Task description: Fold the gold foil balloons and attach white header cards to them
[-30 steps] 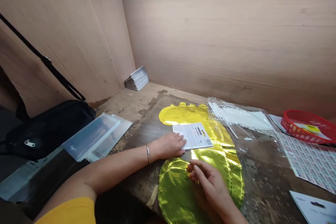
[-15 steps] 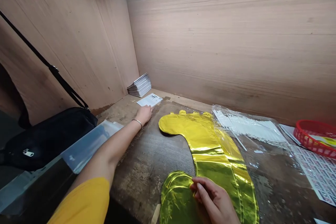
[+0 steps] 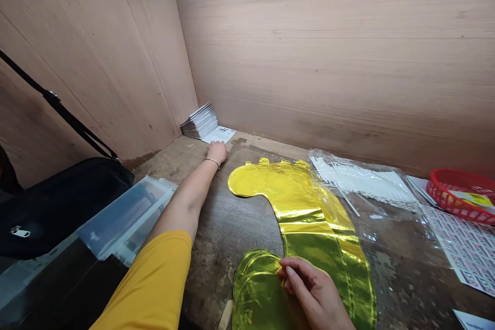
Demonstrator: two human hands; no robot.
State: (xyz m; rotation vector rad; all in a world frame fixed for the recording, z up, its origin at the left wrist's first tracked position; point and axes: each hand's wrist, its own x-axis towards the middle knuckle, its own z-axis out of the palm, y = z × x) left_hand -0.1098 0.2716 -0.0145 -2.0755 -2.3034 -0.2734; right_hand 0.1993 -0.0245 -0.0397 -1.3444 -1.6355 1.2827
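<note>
- The left hand (image 3: 216,153) is stretched out far from the body, its back up, low over the worktop (image 3: 216,247) or resting on it. Its fingers are foreshortened, so I cannot tell how far open it is or whether it has hold of anything.
- Just beyond those fingers lies a printed card (image 3: 221,134), with a stack of cards (image 3: 199,121) leaning in the corner beside it.
- The right hand (image 3: 315,289) is close to the body, its fingers curled and its thumb and forefinger closed on the edge of a foot-shaped gold foil balloon (image 3: 309,227).
- The balloon lies flat between the hands, its long axis running away from the right hand. The rounded end is under that hand, and the toe end lies just to the right of the left hand, so the right hand is at the balloon and the left hand is only near it.
- Beyond the balloon, right of both hands, a clear plastic bag (image 3: 363,185) holds white sticks (image 3: 359,180).
- Further right of the hands are a red basket (image 3: 460,196) and a sheet of labels (image 3: 464,247).
- Left of the left arm are a clear plastic box (image 3: 127,216) and a black bag (image 3: 58,206).
</note>
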